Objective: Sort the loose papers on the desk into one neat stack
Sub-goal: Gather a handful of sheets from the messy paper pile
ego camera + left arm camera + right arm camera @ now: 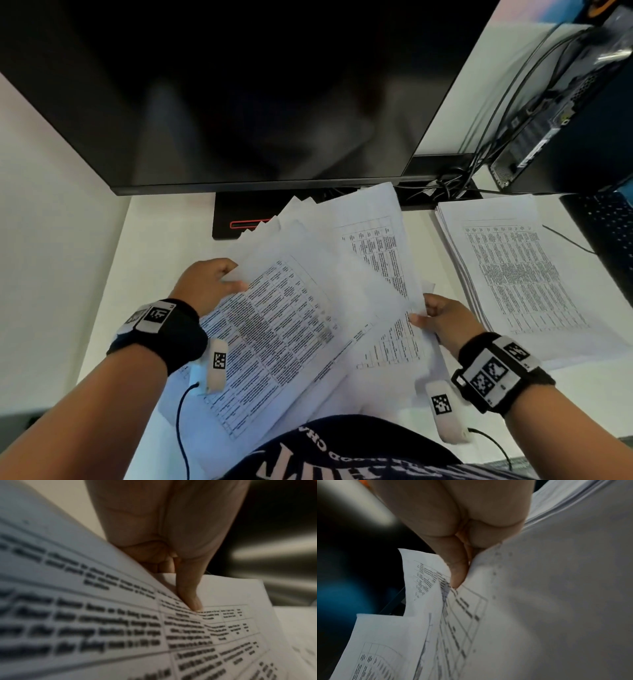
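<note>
While fanned above the bench, loose papers pinched at both sides: left hand on the left edge, right hand on the right. Thin, limp, slippery sheets; best gripped at opposite edges, then tapped square. Neat stack seen only from the head; thumb pressing on print only from the wrist, perhaps curling one sheet.

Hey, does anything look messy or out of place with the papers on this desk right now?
Yes. The loose papers gripped by the left hand and right hand are fanned out, corners pointing different ways. The stack to their right lies much neater, though its left edges step slightly.
</note>
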Action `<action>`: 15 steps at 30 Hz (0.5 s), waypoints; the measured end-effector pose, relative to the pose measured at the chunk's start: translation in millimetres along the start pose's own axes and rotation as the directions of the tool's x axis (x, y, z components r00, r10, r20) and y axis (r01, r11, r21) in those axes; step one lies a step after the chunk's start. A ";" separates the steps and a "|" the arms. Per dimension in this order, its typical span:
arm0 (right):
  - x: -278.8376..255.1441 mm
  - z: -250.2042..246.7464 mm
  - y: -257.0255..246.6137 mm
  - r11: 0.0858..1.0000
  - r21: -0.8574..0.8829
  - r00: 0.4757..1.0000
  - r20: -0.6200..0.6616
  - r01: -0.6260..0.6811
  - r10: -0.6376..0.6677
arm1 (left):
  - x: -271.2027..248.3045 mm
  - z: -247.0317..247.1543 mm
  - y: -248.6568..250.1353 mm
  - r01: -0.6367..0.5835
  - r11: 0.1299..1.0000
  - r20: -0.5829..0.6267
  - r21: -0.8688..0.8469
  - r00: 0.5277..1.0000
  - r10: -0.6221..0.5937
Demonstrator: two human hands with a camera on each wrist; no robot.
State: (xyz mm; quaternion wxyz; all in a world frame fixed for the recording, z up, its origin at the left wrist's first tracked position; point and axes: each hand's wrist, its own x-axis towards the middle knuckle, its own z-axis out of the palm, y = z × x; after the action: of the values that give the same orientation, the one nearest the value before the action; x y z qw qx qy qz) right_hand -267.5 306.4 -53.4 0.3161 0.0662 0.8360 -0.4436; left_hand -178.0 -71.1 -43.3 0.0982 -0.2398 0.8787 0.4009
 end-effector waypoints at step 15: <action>-6.0 64.7 -19.5 0.987 -0.139 0.983 0.153 -0.076 0.097 | -6.5 40.7 -9.2 0.354 0.909 -0.009 -0.219 0.931 -0.365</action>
State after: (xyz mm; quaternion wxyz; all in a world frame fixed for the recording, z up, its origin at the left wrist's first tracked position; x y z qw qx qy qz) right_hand -239.9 245.0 -62.5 0.4044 0.0457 0.8322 -0.3766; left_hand -168.6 -43.4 -73.9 0.1220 -0.4166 0.7734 0.4619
